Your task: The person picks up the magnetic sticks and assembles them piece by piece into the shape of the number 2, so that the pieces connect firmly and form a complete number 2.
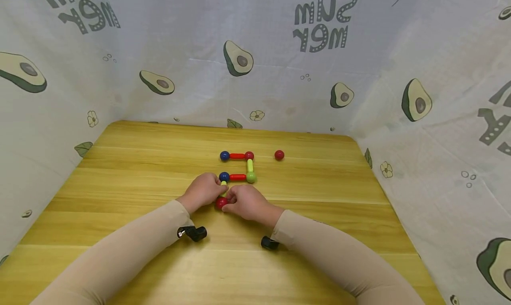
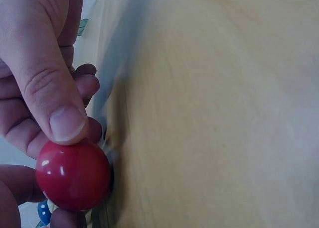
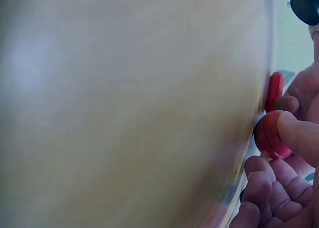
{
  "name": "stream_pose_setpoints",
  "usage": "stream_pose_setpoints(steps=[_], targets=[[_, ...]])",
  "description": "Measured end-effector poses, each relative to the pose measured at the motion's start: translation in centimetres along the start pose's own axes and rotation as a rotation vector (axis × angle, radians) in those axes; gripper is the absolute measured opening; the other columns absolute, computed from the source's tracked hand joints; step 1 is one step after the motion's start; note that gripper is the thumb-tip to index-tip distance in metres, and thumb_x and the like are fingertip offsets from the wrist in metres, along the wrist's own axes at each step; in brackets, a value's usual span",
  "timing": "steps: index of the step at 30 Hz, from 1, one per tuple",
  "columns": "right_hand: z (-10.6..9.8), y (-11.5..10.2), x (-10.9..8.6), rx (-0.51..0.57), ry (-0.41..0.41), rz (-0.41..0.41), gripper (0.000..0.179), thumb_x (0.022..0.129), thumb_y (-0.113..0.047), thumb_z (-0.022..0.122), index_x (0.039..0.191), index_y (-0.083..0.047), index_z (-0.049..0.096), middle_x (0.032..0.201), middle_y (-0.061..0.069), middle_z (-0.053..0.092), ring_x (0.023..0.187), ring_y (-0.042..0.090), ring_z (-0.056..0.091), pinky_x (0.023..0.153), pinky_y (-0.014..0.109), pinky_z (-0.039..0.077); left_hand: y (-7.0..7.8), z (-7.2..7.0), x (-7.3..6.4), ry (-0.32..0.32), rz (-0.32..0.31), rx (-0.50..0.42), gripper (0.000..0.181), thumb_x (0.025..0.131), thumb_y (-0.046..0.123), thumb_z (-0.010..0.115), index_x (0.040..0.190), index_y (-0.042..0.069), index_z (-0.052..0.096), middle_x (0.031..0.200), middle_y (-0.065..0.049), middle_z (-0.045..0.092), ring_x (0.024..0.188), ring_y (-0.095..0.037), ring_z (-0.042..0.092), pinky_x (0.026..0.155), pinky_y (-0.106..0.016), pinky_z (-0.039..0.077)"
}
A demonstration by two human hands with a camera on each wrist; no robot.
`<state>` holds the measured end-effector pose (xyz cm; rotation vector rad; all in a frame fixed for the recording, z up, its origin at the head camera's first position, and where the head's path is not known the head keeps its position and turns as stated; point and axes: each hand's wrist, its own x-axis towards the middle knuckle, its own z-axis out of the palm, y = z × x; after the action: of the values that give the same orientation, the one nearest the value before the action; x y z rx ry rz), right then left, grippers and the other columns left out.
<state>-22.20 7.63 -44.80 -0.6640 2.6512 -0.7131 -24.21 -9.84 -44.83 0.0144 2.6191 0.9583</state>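
In the head view my left hand [image 1: 204,190] pinches a short yellow-green magnetic rod [image 1: 224,183] between a blue ball [image 1: 224,176] and a red ball [image 1: 221,202]. Its thumb rests against the edge of that glossy red ball [image 2: 73,175] in the left wrist view. From the other side my right hand [image 1: 249,203] grips the red ball, its thumb pressing on the ball [image 3: 271,133] in the right wrist view. The blue ball joins a red rod [image 1: 237,177] that runs right to a light green ball [image 1: 251,177]. Fingers cover much of the yellow-green rod.
From the green ball another yellow-green rod [image 1: 250,165] leads back to a dark red ball [image 1: 249,155]. A red rod [image 1: 237,156] links that to a second blue ball [image 1: 225,156]. One loose red ball [image 1: 279,155] lies to the right on the wooden table [image 1: 319,180].
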Motion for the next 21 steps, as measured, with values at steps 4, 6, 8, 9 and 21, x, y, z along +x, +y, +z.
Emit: stream_pose_setpoints(steps=[4,6,8,9,21], targets=[[-0.6,0.4,0.0,0.019,-0.003,0.026,0.021,0.093,-0.03,0.082,0.103,-0.012,0.076,0.091,-0.004,0.075,0.079,0.01,0.064,0.076,0.025,0.055,0.0,0.1,0.0,0.005,0.002,0.008,0.047,0.099,0.035,0.07,0.06,0.017,0.052,0.055,0.003,0.046,0.051,-0.015,0.048,0.05,-0.025,0.031],[-1.2,0.8,0.1,0.02,0.014,0.056,0.024,0.093,-0.03,0.082,0.107,-0.011,0.075,0.093,-0.003,0.075,0.081,0.011,0.065,0.077,0.027,0.056,0.0,0.1,0.0,0.008,0.004,0.013,0.047,0.099,0.035,0.07,0.06,0.017,0.052,0.055,0.003,0.046,0.051,-0.014,0.048,0.05,-0.024,0.031],[-2.0,1.4,0.3,0.022,0.051,0.096,0.027,0.094,-0.029,0.082,0.112,-0.011,0.074,0.095,-0.001,0.074,0.082,0.013,0.064,0.077,0.028,0.055,0.0,0.1,0.0,0.006,0.003,0.017,0.047,0.099,0.036,0.07,0.06,0.017,0.052,0.055,0.004,0.045,0.052,-0.014,0.048,0.05,-0.024,0.031],[-2.5,1.7,0.4,0.015,0.075,0.113,0.027,0.094,-0.028,0.081,0.114,-0.011,0.074,0.095,-0.001,0.073,0.083,0.014,0.063,0.077,0.029,0.055,0.0,0.1,0.0,0.005,0.001,0.019,0.047,0.099,0.036,0.07,0.061,0.017,0.053,0.056,0.004,0.046,0.052,-0.014,0.048,0.05,-0.024,0.032],[-4.7,7.3,2.0,0.095,0.124,0.168,0.048,0.096,-0.019,0.078,0.143,-0.019,0.066,0.13,0.011,0.065,0.116,0.028,0.062,0.105,0.045,0.054,0.2,0.0,-0.1,0.003,0.011,0.037,0.047,0.1,0.036,0.07,0.061,0.017,0.05,0.057,0.004,0.044,0.054,-0.014,0.047,0.054,-0.026,0.033]])
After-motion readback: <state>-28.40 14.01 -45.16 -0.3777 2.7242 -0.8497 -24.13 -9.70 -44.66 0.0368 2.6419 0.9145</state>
